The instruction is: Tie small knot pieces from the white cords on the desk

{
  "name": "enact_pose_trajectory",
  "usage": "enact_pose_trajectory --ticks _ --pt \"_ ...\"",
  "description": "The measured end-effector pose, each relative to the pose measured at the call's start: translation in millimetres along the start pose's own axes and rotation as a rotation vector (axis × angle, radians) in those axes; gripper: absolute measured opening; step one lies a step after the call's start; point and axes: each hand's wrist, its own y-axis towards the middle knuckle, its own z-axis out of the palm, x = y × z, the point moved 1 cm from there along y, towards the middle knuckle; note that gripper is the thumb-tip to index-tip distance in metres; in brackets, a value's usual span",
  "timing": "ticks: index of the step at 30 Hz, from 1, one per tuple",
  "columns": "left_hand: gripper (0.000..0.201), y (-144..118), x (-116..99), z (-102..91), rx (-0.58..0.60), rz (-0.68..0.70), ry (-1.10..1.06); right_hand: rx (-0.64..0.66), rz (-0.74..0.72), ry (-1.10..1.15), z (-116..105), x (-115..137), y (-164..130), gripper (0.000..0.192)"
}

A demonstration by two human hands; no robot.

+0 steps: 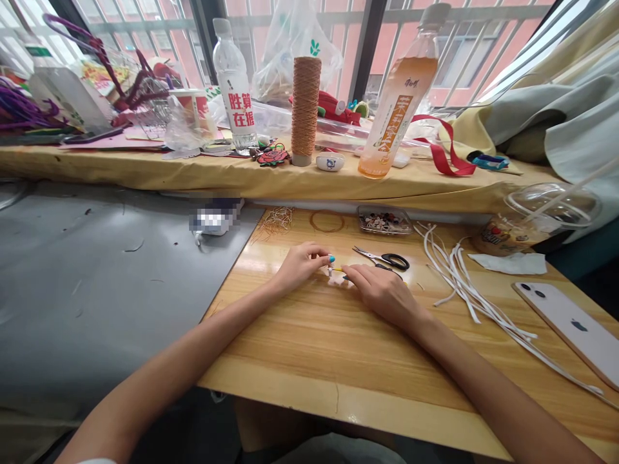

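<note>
Over the wooden board, my left hand [304,265] is closed in a pinch, with turquoise polish on the thumbnail. At its fingertips is a small whitish piece [330,271], too small to name. Facing it from the right, my right hand [380,289] is closed, palm down, around a thin tool with a yellow part [337,269] that points at the whitish piece. Most of this tool is hidden under the fingers. Just beyond my right hand lie black-handled scissors [394,261], blades pointing left, one handle loop partly covered by the hand.
A clear box of small beads [385,222] stands at the board's back edge, near a coil of brown thread [327,222]. White cords [459,277], a phone [573,328] and a plastic cup [512,225] lie right. Bottles and a thread spool [305,109] line the ledge.
</note>
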Motion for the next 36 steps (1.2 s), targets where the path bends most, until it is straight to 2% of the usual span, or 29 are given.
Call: enact_pose_trajectory --ticks 6,12,17,25,36 --pt "0.014 -0.1 -0.5 0.5 0.017 0.017 0.004 0.023 -0.001 0.005 -2.3 0.8 0.5 0.028" --pt "0.014 1.0 1.7 -0.2 -0.006 -0.002 0.011 0.023 0.143 -0.075 -3.8 6.4 6.4 0.022" --pt "0.015 0.9 1.4 -0.2 -0.003 0.001 -0.012 -0.056 0.095 -0.077 -1.6 7.0 5.5 0.019" --pt "0.011 1.1 -1.3 0.2 0.004 0.015 -0.028 -0.037 -0.001 0.012 -1.4 3.3 3.8 0.025" --pt "0.012 -0.1 0.0 0.1 -0.024 0.06 0.01 0.009 0.041 0.135 -0.5 2.4 5.0 0.027"
